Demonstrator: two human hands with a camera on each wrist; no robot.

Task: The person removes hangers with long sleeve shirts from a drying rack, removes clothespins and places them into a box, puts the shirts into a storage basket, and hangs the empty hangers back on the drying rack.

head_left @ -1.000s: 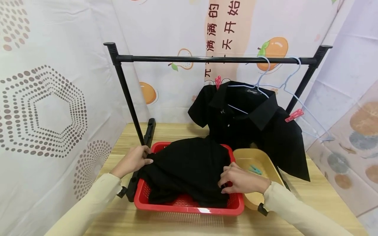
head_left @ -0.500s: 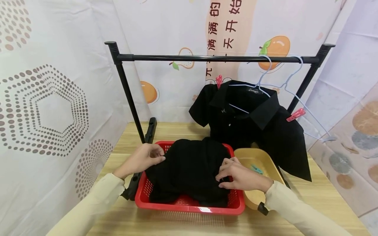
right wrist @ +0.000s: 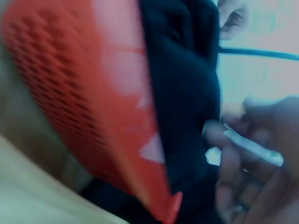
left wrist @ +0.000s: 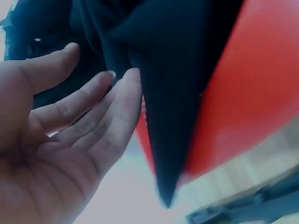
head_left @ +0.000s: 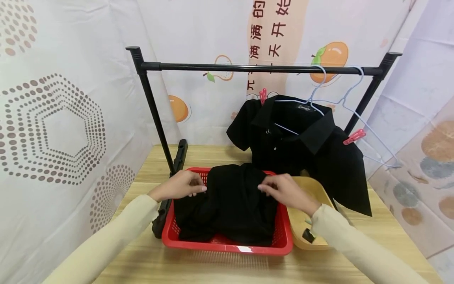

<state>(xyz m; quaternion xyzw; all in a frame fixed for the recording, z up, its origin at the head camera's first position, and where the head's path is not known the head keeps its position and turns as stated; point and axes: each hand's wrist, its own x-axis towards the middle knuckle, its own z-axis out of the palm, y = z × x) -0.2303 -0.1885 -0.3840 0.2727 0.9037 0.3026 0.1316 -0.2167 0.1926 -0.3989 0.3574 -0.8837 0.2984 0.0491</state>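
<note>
A heap of black cloth (head_left: 230, 205), looking like a garment, lies in the red plastic basket (head_left: 227, 247). My left hand (head_left: 182, 184) is over the basket's left side, thumb and fingers apart. The left wrist view shows this hand (left wrist: 70, 130) with its fingers loosely bent beside the black cloth (left wrist: 173, 93) and nothing between thumb and fingers. My right hand (head_left: 285, 191) is over the basket's right rim, fingertips at or just above the cloth. In the right wrist view that hand (right wrist: 261, 163) is blurred, with loosely bent fingers and no cloth visible between them.
A black rack (head_left: 227, 68) stands behind. From it a black collared shirt (head_left: 301, 146) hangs on a blue hanger with pink clothespins (head_left: 354, 136); another blue hanger (head_left: 381, 146) is beside it. A yellow tub (head_left: 301, 232) stands right of the basket on the wooden table (head_left: 142, 260).
The left hand has moved right and inward off the basket's left edge, its fingers coming away from the cloth. The right hand has risen slightly. The cloth is now bunched more toward the middle.
</note>
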